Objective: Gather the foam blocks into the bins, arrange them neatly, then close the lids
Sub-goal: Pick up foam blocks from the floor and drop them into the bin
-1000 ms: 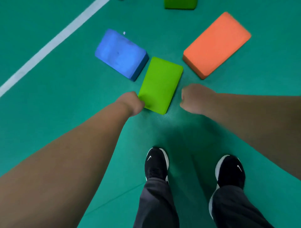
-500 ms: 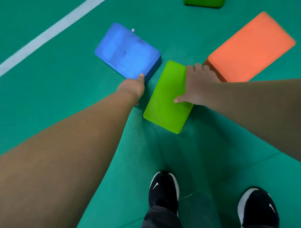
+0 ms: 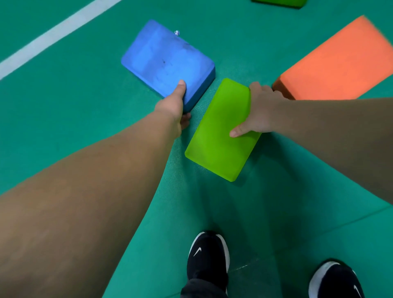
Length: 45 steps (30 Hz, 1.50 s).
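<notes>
**Both hands on foam blocks on the green floor**

Head view: You are bent over a green floor (image 3: 63, 110), both bare arms reaching forward and down. Your left hand (image 3: 173, 106) is clamped on the near corner of the blue foam block (image 3: 165, 61): the thumb lies on the block's top face, and the fingers (image 3: 186, 122) curl down the side and partly underneath, so the block is pinched between thumb and fingers. The blue block lies flat, angled away to the left, just beside a white line (image 3: 53, 36) that crosses the floor diagonally.

Your right hand (image 3: 258, 110) grips the right long edge of the lime green foam block (image 3: 219, 129). The thumb presses on the top face, pointing left, and the fingers wrap over the far edge; their tips are hidden behind the block, so you cannot tell how far they reach under it. This block sits between your two hands, its near end pointing towards your feet, close to the blue block but apart from it.

The orange foam block (image 3: 336, 66) lies to the right, just beyond your right knuckles; whether it touches the hand cannot be told. A second green block (image 3: 280, 2) shows only as a strip at the top edge. Your black shoes (image 3: 209, 257) with white soles stand at the bottom of the view.
</notes>
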{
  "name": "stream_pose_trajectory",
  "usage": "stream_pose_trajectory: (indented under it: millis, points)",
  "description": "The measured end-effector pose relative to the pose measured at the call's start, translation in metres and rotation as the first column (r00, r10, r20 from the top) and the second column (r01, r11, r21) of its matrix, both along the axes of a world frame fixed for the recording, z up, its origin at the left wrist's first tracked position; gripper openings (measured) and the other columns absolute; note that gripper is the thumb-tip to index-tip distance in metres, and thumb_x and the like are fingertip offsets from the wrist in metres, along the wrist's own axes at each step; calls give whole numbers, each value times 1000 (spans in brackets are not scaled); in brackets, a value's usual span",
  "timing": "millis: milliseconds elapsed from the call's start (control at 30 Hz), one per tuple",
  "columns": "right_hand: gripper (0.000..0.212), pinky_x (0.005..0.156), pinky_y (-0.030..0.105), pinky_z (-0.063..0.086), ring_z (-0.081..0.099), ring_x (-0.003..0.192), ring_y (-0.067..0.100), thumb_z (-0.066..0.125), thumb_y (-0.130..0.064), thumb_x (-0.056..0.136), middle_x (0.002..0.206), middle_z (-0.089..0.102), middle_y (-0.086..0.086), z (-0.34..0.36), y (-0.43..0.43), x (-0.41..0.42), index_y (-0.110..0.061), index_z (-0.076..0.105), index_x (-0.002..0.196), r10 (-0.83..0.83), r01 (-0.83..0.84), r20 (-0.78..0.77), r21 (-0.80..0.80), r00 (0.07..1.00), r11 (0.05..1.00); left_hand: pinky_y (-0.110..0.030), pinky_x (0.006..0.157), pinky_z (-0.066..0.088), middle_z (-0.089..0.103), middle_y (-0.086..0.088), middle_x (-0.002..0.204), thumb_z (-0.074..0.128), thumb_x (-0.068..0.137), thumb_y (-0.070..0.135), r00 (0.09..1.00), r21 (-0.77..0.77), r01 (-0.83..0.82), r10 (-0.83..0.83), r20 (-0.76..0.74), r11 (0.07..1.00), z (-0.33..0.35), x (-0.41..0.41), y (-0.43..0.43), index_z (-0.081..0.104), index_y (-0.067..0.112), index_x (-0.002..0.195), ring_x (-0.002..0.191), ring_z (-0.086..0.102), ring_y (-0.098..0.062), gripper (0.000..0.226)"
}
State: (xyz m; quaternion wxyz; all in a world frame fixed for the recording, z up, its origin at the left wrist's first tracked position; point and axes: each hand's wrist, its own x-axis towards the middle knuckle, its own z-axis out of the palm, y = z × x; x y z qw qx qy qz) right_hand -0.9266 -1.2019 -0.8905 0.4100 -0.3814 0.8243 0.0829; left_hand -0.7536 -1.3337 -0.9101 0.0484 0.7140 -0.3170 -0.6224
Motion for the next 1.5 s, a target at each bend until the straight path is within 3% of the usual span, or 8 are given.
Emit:
stream_pose_trajectory:
  millis: [200,333,500,633,833,933,1167,1500]
  points:
    - [136,108,60,41,42,137,43,92,-73,44,151,37,15,2,7,0,-25,23,151,-54,54,3,-23,999,998,-37,86,58,56,-3,100,69,72,82,994,5,-101,101,-52,995,4,-4,1,61,25,101,80,53,-22,65]
    - [130,103,59,46,52,125,45,93,-69,47,149,31,15,7,19,-2,-28,26,149,-123,129,75,-89,990,988,-41,87,56,58,-2,110,65,71,85,967,77,-182,192,-165,980,15,-6,-1,62,25,110,94,61,-23,72]
    - [98,79,45,51,58,95,31,92,-70,46,112,52,7,27,33,2,-32,35,116,-105,128,151,-154,983,980,-45,98,55,64,-6,121,69,81,69,924,99,-259,276,-264,961,34,-3,14,59,30,115,104,65,-30,53]
    - [92,63,39,39,56,80,21,94,-63,54,92,58,1,47,52,10,-27,34,114,-123,159,211,-162,970,974,-42,97,58,70,-4,115,73,87,53,924,69,-287,295,-243,955,58,11,35,60,29,109,102,70,-23,36]
    - [123,104,52,47,51,128,42,89,-70,49,142,48,11,107,105,22,-16,35,146,81,-80,10,-91,997,993,-39,81,63,61,0,117,87,69,52,978,-72,-126,136,157,989,108,45,65,53,21,123,95,67,-22,70]
    - [117,103,52,48,52,125,44,86,-72,52,137,48,16,151,136,9,-11,41,140,142,-143,-43,-15,989,990,-43,87,61,61,-7,122,89,60,54,846,-58,237,-177,503,970,144,58,87,47,12,131,99,69,-33,92]
    - [107,94,52,52,55,120,42,91,-65,52,129,56,15,256,189,-47,-15,42,134,115,-116,-153,4,981,993,-46,100,48,53,-10,134,78,73,38,304,10,874,-562,769,486,228,15,173,41,12,127,122,55,-40,71]
    - [84,93,50,49,53,116,41,81,-53,66,124,54,14,323,347,-38,-16,41,129,-277,258,-269,-104,922,961,-46,88,51,44,-5,121,77,67,45,-76,-49,989,-770,634,-138,294,-84,286,45,19,118,112,57,-35,66]
